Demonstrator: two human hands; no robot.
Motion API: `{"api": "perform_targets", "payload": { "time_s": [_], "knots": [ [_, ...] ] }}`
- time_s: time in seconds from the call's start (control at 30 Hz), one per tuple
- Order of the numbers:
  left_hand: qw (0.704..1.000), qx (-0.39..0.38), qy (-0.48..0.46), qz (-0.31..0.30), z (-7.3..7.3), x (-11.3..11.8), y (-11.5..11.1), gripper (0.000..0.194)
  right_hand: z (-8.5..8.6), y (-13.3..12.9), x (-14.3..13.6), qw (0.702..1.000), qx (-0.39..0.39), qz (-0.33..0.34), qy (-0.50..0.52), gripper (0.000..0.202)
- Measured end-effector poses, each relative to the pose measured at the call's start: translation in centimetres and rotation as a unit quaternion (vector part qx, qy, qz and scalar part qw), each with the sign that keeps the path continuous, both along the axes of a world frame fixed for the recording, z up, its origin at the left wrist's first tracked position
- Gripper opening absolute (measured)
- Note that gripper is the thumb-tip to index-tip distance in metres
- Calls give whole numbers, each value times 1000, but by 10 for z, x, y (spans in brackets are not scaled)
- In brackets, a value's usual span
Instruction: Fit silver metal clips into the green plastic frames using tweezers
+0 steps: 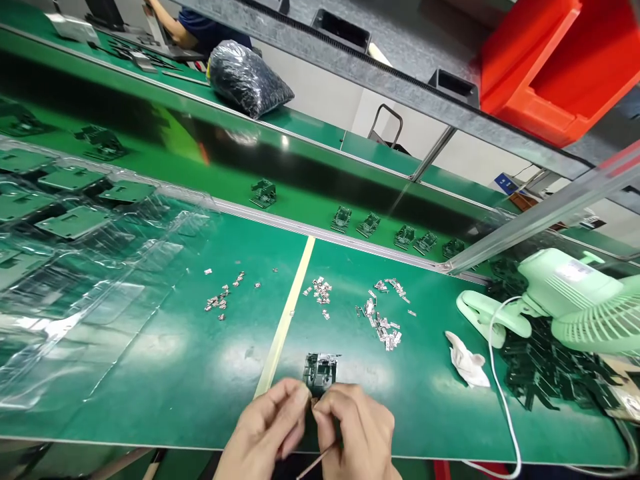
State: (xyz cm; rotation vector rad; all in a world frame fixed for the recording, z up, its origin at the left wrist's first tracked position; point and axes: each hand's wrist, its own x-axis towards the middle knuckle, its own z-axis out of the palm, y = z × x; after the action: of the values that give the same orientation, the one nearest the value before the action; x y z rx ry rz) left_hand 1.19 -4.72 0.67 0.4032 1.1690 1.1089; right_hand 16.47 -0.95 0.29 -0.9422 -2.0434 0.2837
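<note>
At the frame's lower centre, the dark, squarish, plastic-looking part lay just above the fingertips of the left hand and right hand, neither clearly nearer. The left fingers pinched closed, contents hidden; the right gripped a thin brownish rod.

A green fan near white fabric, possibly a glove; 1 red bin.
</note>
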Motion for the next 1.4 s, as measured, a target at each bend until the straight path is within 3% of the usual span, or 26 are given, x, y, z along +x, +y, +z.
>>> {"api": "perform_targets", "payload": {
  "time_s": [0.07,0.13,0.23,0.33,0.47,0.63,0.8,1.0,1.23,1.4],
  "knots": [
    [969,104,220,39,-13,6,-2,36,3,4,7,996,-84,15,18,13],
    [904,198,378,11,-30,13,0,51,6,7,14,988,-153,25,27,14],
    [821,291,489,-41,-52,22,9,57,7,9,19,977,-211,26,32,15],
    [780,330,532,-23,-62,25,18,52,8,8,20,959,-276,15,57,15],
    [797,337,497,-65,-51,16,24,56,12,8,22,926,-360,14,111,19],
    [822,331,449,-115,-32,5,28,54,14,15,21,932,-354,4,78,19],
    [810,338,466,-115,-32,6,29,54,15,17,19,936,-352,-7,24,19],
    [783,360,497,-106,-31,8,28,57,9,10,17,951,-300,-66,-33,18],
    [766,388,507,-72,-28,13,29,62,-3,0,7,961,-230,-147,-32,19],
    [764,386,510,-81,-30,14,27,59,-2,0,7,954,-246,-171,-23,24]
  ]
}}
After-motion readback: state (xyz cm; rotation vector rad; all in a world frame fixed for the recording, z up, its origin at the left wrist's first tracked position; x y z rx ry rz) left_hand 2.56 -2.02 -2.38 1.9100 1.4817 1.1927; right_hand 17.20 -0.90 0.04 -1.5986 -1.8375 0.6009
